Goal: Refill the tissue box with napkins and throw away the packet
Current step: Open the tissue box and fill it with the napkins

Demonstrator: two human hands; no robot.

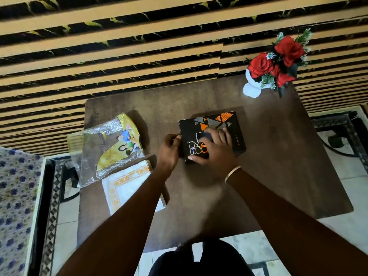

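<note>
A black tissue box point(237, 134) with orange and grey triangles lies flat in the middle of the brown table point(268, 166). My right hand point(213, 148) presses down on its top, fingers over the dark opening. At the box's left end my left hand point(169, 150) grips the edge. To the left, a stack of white napkins point(127, 186) with an orange border lies near the table's edge. Partly over that stack rests the clear and yellow plastic packet point(107, 148), open and crumpled.
A white vase of red roses point(276, 64) stands at the table's far right corner. A striped black and tan wall runs behind the table. A blue-flowered cloth point(16, 196) covers furniture at the left. Tiled floor shows around the table.
</note>
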